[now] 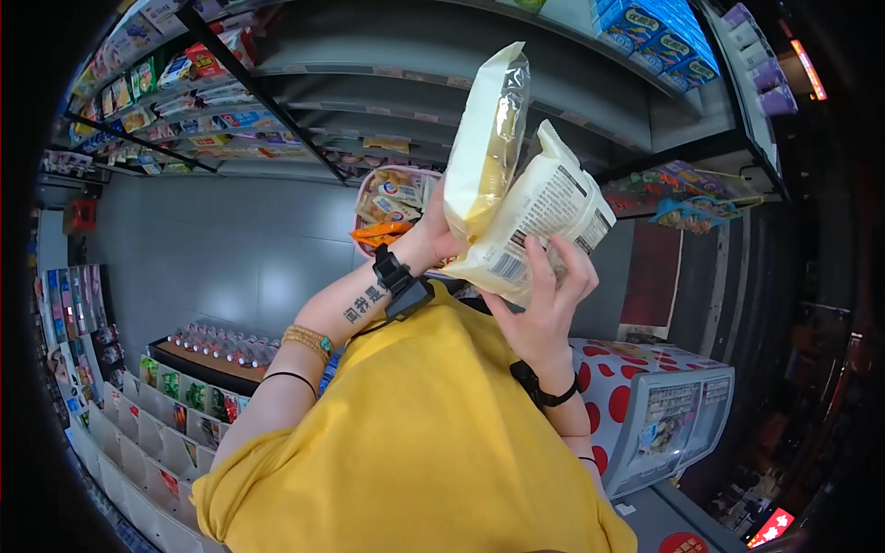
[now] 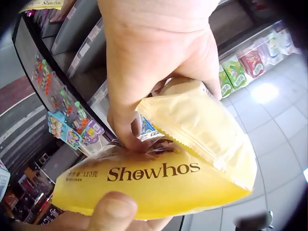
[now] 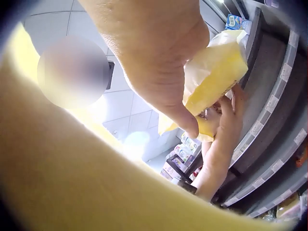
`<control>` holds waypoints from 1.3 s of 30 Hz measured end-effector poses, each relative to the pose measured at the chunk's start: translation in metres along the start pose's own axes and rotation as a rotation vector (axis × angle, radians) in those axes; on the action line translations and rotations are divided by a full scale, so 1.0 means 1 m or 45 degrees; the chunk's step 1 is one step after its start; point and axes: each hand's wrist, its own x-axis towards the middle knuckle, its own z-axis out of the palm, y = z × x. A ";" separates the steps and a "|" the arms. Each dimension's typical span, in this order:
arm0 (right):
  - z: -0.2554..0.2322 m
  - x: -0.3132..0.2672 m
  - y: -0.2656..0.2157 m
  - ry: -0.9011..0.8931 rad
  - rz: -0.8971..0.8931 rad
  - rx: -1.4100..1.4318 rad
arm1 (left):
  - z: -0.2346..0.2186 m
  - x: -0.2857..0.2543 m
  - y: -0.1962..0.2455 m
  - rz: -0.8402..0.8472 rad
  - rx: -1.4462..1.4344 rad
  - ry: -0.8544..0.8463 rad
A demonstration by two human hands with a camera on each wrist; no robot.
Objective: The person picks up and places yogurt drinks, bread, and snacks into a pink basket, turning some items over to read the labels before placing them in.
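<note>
In the head view my left hand [image 1: 439, 236] grips a cream and yellow snack bag [image 1: 479, 152] with a clear window, held upright. Beside it is a second cream and yellow bag [image 1: 548, 207], its printed back and barcode facing me. My right hand [image 1: 546, 309] holds that second bag, thumb at its lower edge and fingers on its back. "Showhos" is printed on the yellow face of the bag [image 2: 154, 185] in the left wrist view, where the right thumb [image 2: 113, 209] presses it. There, fingers of the left hand [image 2: 159, 53] reach behind its sealed edge.
A pink-rimmed basket [image 1: 398, 169] of packaged snacks stands below the left wrist. Grey shelves [image 1: 359, 85] run ahead, with blue boxes [image 1: 654, 41] at upper right. A red-dotted freezer [image 1: 604, 392] is at right; bottles [image 1: 221, 346] line a display at lower left.
</note>
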 end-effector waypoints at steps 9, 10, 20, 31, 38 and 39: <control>0.024 -0.027 0.048 0.229 0.488 0.648 | 0.009 -0.020 -0.004 0.048 0.467 0.236; 0.030 -0.032 0.057 0.315 0.647 0.831 | 0.011 -0.020 -0.006 0.055 0.488 0.288; 0.060 -0.044 0.075 0.569 1.078 2.122 | -0.003 -0.025 -0.020 0.094 0.452 0.456; 0.069 -0.039 0.099 0.390 1.272 2.092 | 0.022 -0.050 0.011 0.902 1.867 0.573; 0.079 -0.065 0.098 0.269 1.443 2.586 | 0.042 -0.030 -0.017 1.399 3.649 -0.190; 0.081 -0.067 0.097 0.281 1.433 2.590 | 0.040 -0.027 -0.026 1.282 3.598 -0.104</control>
